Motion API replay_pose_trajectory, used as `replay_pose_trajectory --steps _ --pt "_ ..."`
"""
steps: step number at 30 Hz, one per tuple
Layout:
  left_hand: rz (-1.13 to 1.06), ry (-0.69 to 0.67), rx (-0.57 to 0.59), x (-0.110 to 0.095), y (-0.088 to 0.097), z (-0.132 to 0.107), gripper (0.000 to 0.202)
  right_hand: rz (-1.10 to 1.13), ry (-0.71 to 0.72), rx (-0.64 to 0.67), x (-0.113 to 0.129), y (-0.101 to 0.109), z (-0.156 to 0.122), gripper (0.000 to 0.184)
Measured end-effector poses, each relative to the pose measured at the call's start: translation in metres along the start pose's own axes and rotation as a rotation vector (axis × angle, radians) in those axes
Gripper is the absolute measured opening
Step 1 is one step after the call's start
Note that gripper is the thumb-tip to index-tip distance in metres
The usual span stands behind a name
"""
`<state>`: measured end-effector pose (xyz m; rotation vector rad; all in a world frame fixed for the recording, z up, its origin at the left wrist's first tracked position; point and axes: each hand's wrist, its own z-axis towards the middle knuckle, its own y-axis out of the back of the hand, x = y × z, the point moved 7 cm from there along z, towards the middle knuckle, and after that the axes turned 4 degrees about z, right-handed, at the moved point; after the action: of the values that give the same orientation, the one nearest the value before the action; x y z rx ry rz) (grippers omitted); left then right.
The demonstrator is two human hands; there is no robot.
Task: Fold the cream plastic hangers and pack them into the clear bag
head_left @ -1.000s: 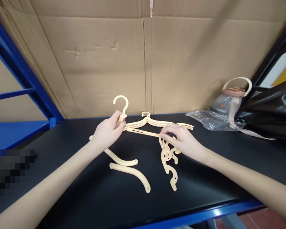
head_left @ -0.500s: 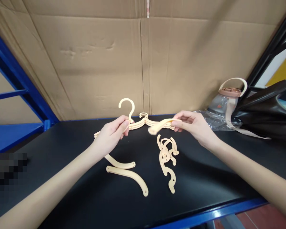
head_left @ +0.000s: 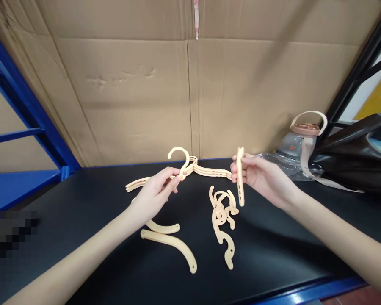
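Note:
My left hand (head_left: 157, 192) is closed round a cream plastic hook piece (head_left: 179, 158), pinching its stem above the black table (head_left: 82, 220). My right hand (head_left: 260, 176) grips a straight cream slotted bar (head_left: 240, 177), held almost upright. Behind both hands lies a stack of assembled cream hangers (head_left: 209, 171). Below the right hand sits a small heap of curved hook parts (head_left: 222, 214). Two curved arm pieces (head_left: 171, 239) lie below my left hand.
A cardboard wall (head_left: 190, 93) stands right behind the table. At the right are a clear bottle with a pink lid (head_left: 300, 137), crinkled plastic wrap (head_left: 282, 167) and a black bag (head_left: 355, 161). Blue shelf beams (head_left: 25, 123) run along the left.
My right hand has lifted the slotted bar off the table and turned it from lying level to nearly upright. My left hand has tilted the hook piece over to the right.

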<state>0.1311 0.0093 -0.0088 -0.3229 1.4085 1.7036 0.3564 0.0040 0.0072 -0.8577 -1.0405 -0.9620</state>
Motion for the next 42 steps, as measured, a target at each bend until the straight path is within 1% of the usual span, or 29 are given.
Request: replay_pose_trajectory --steps 1,3,6,7,9,11,13,16,18,20,23,28,33,39,42 --pt "-0.023 0.001 0.008 -0.002 -0.001 -0.001 0.025 -0.115 0.016 0.029 0.000 -0.004 -0.001 0.015" --pt "-0.071 0.005 0.028 -0.010 -0.002 -0.005 0.024 -0.436 0.087 0.100 0.001 -0.016 -0.006 0.020" --pt "-0.154 0.032 0.076 -0.025 -0.005 -0.013 0.020 -0.948 0.252 0.214 -0.001 -0.039 -0.019 0.025" --pt "-0.198 0.042 0.109 -0.029 -0.009 -0.017 0.018 -1.066 0.301 0.255 -0.003 -0.047 -0.023 0.024" --pt "-0.290 0.058 0.202 -0.036 -0.021 -0.023 0.015 -1.188 0.370 0.346 -0.010 -0.059 -0.032 0.026" --pt "-0.345 0.054 0.290 -0.039 -0.034 -0.029 0.017 -1.202 0.395 0.395 -0.016 -0.065 -0.036 0.028" --pt "-0.366 0.041 0.305 -0.038 -0.041 -0.031 0.021 -1.185 0.397 0.371 -0.018 -0.065 -0.036 0.024" --pt "-0.383 0.082 0.237 -0.029 -0.040 -0.030 0.024 -1.172 0.437 0.321 -0.017 -0.063 -0.033 0.012" --pt "-0.391 0.135 0.229 -0.023 -0.039 -0.029 0.026 -1.169 0.483 0.325 -0.016 -0.064 -0.032 0.012" --pt "-0.390 0.163 0.249 -0.021 -0.040 -0.028 0.027 -1.168 0.497 0.327 -0.015 -0.064 -0.031 0.015" --pt "-0.402 0.156 0.273 -0.022 -0.043 -0.027 0.028 -1.154 0.489 0.326 -0.015 -0.063 -0.030 0.018" --pt "-0.428 0.160 0.321 -0.021 -0.047 -0.026 0.030 -1.111 0.459 0.352 -0.015 -0.061 -0.030 0.016" --pt "-0.433 0.167 0.370 -0.019 -0.049 -0.025 0.023 -1.043 0.443 0.382 -0.013 -0.061 -0.031 0.013" --pt "-0.383 0.181 0.362 -0.023 -0.048 -0.029 0.015 -1.002 0.428 0.386 -0.011 -0.062 -0.033 0.010" --pt "-0.310 0.152 0.317 -0.026 -0.045 -0.029 0.016 -1.026 0.421 0.379 -0.011 -0.063 -0.034 0.008"
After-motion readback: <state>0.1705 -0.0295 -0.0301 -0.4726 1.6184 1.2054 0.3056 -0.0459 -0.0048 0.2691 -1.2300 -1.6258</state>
